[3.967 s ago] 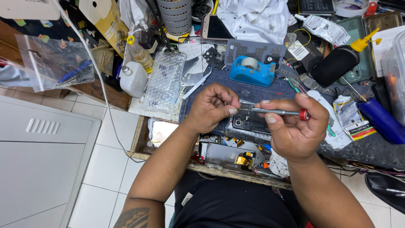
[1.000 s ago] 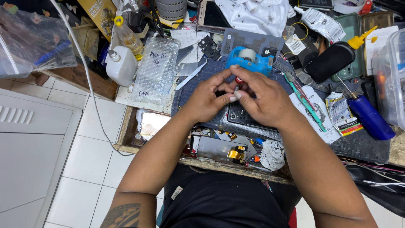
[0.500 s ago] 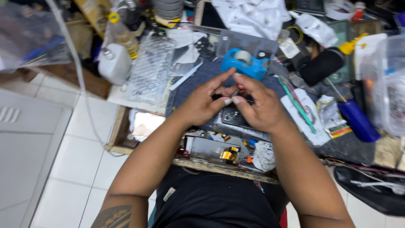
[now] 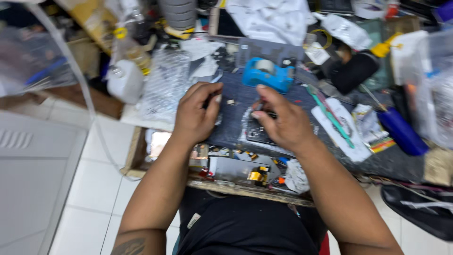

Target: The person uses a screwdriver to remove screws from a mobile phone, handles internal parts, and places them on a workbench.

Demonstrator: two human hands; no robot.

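Note:
The view is blurred. A small dark phone point(image 4: 256, 133) lies opened on a dark work mat point(image 4: 234, 125) at the desk's front. My right hand point(image 4: 281, 123) rests on the phone, thumb and fingers pinching its upper edge. My left hand point(image 4: 195, 114) sits on the mat to the left of it, fingers curled, thumb against the forefinger near something small and dark; what it holds is unclear. A tiny pale part point(image 4: 230, 101) lies on the mat between the hands.
A blue tape dispenser point(image 4: 269, 75) stands just beyond the hands. A white bottle point(image 4: 124, 81) and clear plastic tray point(image 4: 166, 85) are at the left. A teal tool point(image 4: 331, 115), blue-handled screwdriver point(image 4: 401, 131) and black case point(image 4: 355, 71) lie at the right. Small parts fill the open drawer point(image 4: 236, 171) below.
My hands, joined over the phone half a second ago, have drawn apart, the left one shifting left. The thin screwdriver seen four seconds ago is out of sight.

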